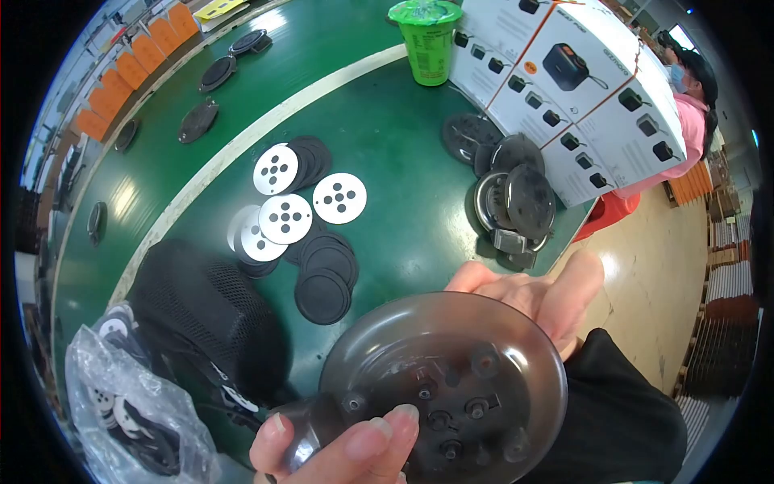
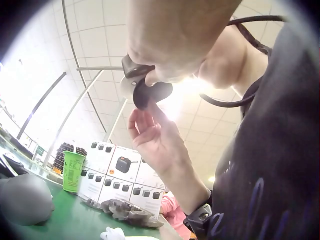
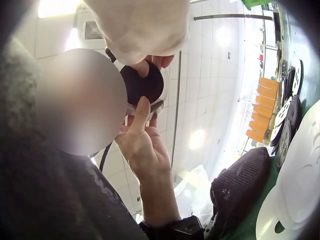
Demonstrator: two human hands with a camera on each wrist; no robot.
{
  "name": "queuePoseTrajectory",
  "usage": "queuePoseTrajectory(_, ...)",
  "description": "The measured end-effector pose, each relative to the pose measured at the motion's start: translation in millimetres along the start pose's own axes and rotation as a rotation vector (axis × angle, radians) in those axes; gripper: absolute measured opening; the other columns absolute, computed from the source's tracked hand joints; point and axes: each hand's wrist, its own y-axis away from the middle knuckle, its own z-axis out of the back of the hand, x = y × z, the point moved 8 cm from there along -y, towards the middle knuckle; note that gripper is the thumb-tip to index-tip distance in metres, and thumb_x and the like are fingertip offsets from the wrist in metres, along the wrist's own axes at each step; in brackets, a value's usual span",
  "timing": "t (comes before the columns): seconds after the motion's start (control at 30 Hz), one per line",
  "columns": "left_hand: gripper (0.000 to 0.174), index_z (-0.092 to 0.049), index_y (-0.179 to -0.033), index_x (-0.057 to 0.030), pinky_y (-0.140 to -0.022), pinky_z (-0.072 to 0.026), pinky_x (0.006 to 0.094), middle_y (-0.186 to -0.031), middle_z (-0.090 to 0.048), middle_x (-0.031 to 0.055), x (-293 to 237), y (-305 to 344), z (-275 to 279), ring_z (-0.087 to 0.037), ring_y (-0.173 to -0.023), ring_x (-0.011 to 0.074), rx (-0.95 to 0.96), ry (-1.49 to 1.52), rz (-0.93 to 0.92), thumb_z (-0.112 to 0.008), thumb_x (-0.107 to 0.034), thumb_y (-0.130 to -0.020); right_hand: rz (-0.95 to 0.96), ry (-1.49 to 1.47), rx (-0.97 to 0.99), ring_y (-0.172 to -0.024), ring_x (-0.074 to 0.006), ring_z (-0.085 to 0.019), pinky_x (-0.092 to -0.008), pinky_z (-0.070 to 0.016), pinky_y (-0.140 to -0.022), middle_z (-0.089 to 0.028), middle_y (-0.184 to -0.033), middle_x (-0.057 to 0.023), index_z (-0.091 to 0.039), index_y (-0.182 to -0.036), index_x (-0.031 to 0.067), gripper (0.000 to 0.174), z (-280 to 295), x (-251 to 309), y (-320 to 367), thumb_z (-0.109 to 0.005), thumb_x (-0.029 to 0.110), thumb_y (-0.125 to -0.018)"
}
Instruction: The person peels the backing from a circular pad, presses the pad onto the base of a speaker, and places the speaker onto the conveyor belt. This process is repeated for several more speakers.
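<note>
A smoky, translucent round cover [image 1: 387, 323] with several small posts inside is held between both hands, low in the head view. My left hand [image 1: 343, 452] grips its near-left side by the dark grey end piece [image 1: 310, 440], fingertips over the rim. At the far-right rim my right hand [image 1: 528, 298] holds the cover, its fingers partly hidden behind it. The left wrist view shows the left hand [image 2: 175, 45] above and the right hand [image 2: 162, 147] below the part. In the right wrist view, the right hand [image 3: 142, 30] and left hand [image 3: 145, 150] pinch a dark disc [image 3: 137, 87].
White discs [image 1: 339, 198] and black discs [image 1: 322, 294] lie on the green table [image 1: 387, 161]. Similar dark covers [image 1: 528, 202] are stacked by printed boxes [image 1: 580, 64]. A green cup [image 1: 427, 48], black mesh item [image 1: 210, 298] and plastic bag [image 1: 153, 403] stand around; a person in pink is beyond.
</note>
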Motion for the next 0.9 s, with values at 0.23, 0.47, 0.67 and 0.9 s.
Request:
queuePoseTrajectory(0.23, 0.022, -0.045, -0.096, 0.0012, -0.095, -0.0343, 0.0488, -0.095, -0.061, 0.0206, 33, 5, -23, -0.059, -0.088, 0.0298, 0.288, 0.129, 0.567, -0.052, -0.015, -0.083, 0.346, 0.882, 0.541, -0.067, -0.0247, -0.061, -0.0298, -0.0459, -0.059, -0.061, -0.078, -0.0165, -0.05, -0.065, 0.0033, 0.017, -44, 38, -14, -0.067, 0.0, -0.067)
queuePoseTrajectory(0.47, 0.037, -0.043, -0.109, 0.0102, -0.079, -0.0445, 0.0318, -0.103, -0.056, 0.0191, 43, 39, -14, -0.056, -0.089, 0.0204, -0.045, 0.202, 0.976, -0.053, -0.014, -0.084, -0.071, 0.872, 0.237, -0.076, -0.0244, -0.063, -0.0295, -0.048, -0.061, -0.06, -0.097, -0.0183, -0.058, -0.088, -0.0004, 0.028, -36, 6, -24, -0.068, -0.002, -0.062)
queuePoseTrajectory(0.67, 0.043, -0.046, -0.11, 0.0107, -0.084, -0.0447, 0.0355, -0.103, -0.057, 0.0201, 55, 57, -14, -0.058, -0.092, 0.0246, -0.344, 0.414, 1.179, -0.057, -0.02, -0.083, -0.291, 0.534, -0.043, -0.073, -0.0155, -0.062, -0.0223, -0.0502, -0.061, -0.058, -0.087, -0.012, -0.051, -0.094, -0.0016, 0.034, -5, 5, -42, -0.066, -0.015, -0.066)
queuePoseTrajectory(0.9, 0.038, -0.047, -0.111, 0.0095, -0.086, -0.0416, 0.0348, -0.106, -0.056, 0.0177, 53, 47, -20, -0.054, -0.095, 0.0241, -0.306, 0.549, 1.285, -0.054, -0.018, -0.086, -0.21, 0.561, 0.104, -0.068, -0.0148, -0.061, -0.0215, -0.0476, -0.059, -0.061, -0.08, -0.0114, -0.055, -0.089, -0.0031, 0.024, -11, 6, -41, -0.066, -0.012, -0.069)
